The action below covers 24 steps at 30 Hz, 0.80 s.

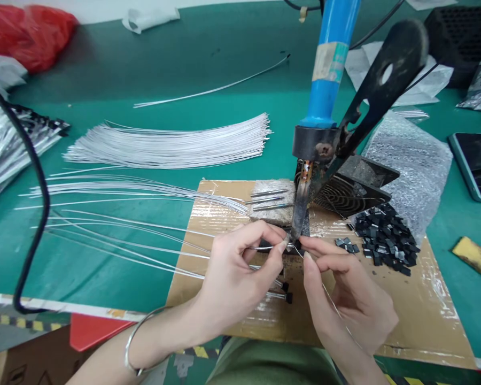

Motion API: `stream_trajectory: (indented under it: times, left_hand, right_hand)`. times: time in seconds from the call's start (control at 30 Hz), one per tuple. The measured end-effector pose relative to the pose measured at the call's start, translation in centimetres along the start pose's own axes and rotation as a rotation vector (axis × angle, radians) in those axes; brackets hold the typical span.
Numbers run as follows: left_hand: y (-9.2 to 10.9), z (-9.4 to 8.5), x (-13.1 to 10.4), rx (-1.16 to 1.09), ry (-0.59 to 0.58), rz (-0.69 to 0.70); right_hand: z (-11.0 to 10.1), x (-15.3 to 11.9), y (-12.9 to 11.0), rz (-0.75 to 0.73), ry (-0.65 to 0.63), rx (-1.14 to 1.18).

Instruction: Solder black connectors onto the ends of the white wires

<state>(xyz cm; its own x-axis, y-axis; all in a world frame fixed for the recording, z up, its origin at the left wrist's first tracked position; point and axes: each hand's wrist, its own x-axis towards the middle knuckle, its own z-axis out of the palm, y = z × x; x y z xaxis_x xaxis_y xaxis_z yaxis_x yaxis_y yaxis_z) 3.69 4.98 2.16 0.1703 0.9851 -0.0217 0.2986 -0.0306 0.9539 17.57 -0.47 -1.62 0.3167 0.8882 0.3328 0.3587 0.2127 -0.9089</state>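
Note:
My left hand point(244, 272) pinches the end of a thin white wire just left of the tip of a blue-handled soldering iron point(324, 80). The iron is clamped in a black metal holder point(385, 80) and points down. On the right of the tip, my right hand point(344, 289) pinches a thin silvery strand point(336, 310), which trails down over the palm. Both hands' fingertips nearly meet under the tip, and the small part between them is hard to make out. Below my left hand lie wires with black ends point(286, 298) on the cardboard point(417, 315).
Bundles of white wires point(172, 144) lie at the left. A pile of small black connectors point(388, 240), a fan point(344, 192), bubble wrap point(417, 166), a phone point(476, 166) and a yellow sponge point(475, 259) are at the right. A black cable point(36, 160) arches at far left.

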Motion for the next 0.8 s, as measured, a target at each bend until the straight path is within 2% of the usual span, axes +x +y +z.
stream_trajectory:
  times: [0.43, 0.63, 0.8]
  left_hand:
    - [0.08, -0.02, -0.13, 0.018, 0.000, 0.011]
    - [0.13, -0.05, -0.04, 0.019, 0.001, 0.006]
    - [0.11, 0.01, -0.11, 0.017, 0.001, 0.000]
  right_hand:
    - [0.09, 0.07, -0.18, -0.055, 0.019, -0.096]
    - [-0.18, 0.18, 0.32, -0.152, -0.023, -0.121]
    - [-0.19, 0.20, 0.41, -0.146, -0.018, -0.145]
